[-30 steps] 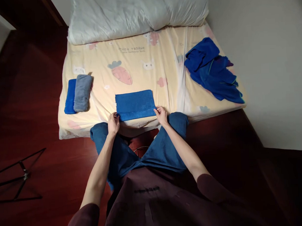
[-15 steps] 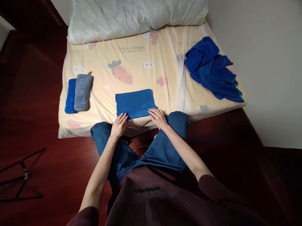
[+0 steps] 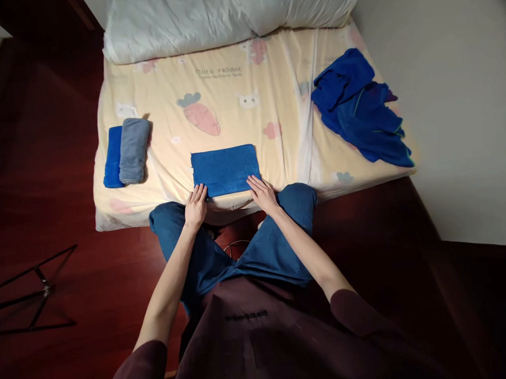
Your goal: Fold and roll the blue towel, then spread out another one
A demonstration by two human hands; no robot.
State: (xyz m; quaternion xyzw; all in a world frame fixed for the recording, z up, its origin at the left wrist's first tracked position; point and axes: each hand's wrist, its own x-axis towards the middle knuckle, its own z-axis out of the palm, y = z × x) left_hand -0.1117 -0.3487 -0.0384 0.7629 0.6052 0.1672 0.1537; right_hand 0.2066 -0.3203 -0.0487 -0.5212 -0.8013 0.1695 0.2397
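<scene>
Left hand: the left hand (image 3: pixel 195 206) lay palm down with its fingers stretched straight and close together. The fingertips rested on the near left corner of the folded blue towel (image 3: pixel 226 169). The hand was flat and spread, gripping nothing.
Right hand: the right hand (image 3: pixel 262 193) lay palm down too, its fingers extended and slightly fanned, the tips on the towel's near right corner. It was flat as well, with nothing held.
Arms: both bare forearms (image 3: pixel 169 282) reached forward from dark maroon sleeves (image 3: pixel 139 367). They drew closer together toward the towel, passing above knees in blue trousers (image 3: pixel 276 250).
Folded blue towel: it lay flat as a tidy rectangle on the yellow sheet (image 3: pixel 233 112), its long side across. It sat in the middle of the bed's front edge, just ahead of the knees.
Left of bed: a grey rolled towel (image 3: pixel 133 150) lay touching a small blue towel (image 3: pixel 111 157), well apart from the folded one.
Right of bed: a loose heap of blue cloths (image 3: pixel 358 109) lay near the pale wall (image 3: pixel 454 91).
Head of bed: a white duvet (image 3: pixel 229 17) lay bunched across the full width.
Floor: the dark red floor (image 3: pixel 70 220) showed on both sides, with a thin black stand (image 3: pixel 35 288) at the left.
</scene>
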